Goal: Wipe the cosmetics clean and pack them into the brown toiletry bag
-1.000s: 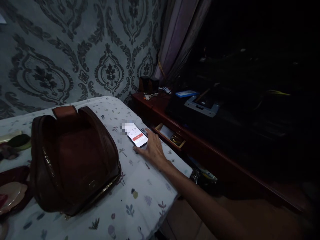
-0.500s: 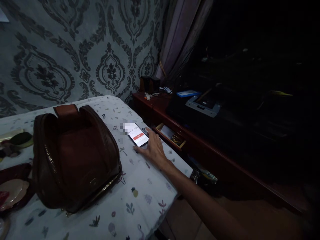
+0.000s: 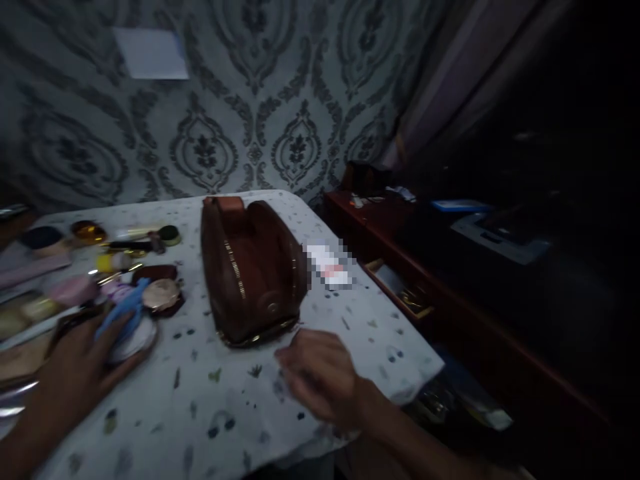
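The right hand [image 3: 320, 380] had come back off the lit phone [image 3: 330, 263], which lay at its 12 o'clock beside the brown leather bag [image 3: 253, 267], fingers loosely bent and empty, while the left hand [image 3: 75, 373] lay spread open at 9 o'clock by a blue plastic thing [image 3: 125, 310].

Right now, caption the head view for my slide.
Right hand near a brown leather bag on a printed tablecloth; left hand among scattered cosmetics; phone behind.

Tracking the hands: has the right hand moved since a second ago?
Yes. The right hand has drawn back off the phone toward the person, now before the brown bag.
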`<state>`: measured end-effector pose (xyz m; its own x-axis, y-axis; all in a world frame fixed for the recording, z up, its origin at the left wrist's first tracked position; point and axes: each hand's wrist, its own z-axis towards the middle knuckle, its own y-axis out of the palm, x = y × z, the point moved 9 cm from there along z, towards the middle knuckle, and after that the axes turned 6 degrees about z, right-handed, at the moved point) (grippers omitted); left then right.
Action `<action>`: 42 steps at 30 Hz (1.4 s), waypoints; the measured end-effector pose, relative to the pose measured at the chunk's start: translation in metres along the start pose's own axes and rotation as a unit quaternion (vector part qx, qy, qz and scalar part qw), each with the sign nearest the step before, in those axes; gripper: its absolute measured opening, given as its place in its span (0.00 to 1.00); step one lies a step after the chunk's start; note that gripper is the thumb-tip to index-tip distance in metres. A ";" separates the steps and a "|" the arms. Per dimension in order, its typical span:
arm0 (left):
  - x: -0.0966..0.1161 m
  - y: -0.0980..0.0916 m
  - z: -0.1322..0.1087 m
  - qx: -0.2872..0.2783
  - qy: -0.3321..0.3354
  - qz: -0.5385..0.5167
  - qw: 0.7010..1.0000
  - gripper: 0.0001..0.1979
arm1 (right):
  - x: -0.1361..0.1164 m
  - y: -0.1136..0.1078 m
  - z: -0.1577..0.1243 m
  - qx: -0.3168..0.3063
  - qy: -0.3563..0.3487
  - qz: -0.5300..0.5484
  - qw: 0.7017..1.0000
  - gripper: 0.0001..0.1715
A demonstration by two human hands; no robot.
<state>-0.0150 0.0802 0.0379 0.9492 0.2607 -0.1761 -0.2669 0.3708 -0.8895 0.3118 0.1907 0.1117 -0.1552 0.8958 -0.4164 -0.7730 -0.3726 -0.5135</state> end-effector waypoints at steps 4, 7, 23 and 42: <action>0.002 -0.006 -0.006 0.007 0.032 0.006 0.999 0.31 | -0.041 0.067 0.030 -0.067 -0.031 0.052 0.996 0.17; 0.000 -0.008 -0.007 0.016 0.024 -0.012 1.000 0.32 | -0.059 0.060 0.056 0.019 -0.066 -0.002 0.998 0.28; 0.002 -0.009 -0.007 0.026 0.039 -0.016 0.999 0.31 | 0.133 -0.030 0.063 0.120 0.375 -0.074 0.916 0.20; -0.003 -0.003 -0.010 0.048 0.036 -0.018 0.998 0.33 | 0.124 -0.078 0.026 0.194 0.377 -0.046 0.904 0.27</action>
<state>-0.0154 0.0696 0.0369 0.9670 0.1830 -0.1773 -0.2439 0.4642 -0.8515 0.3370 0.3371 0.1201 0.2718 0.4448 -0.8534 -0.9417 -0.0596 -0.3310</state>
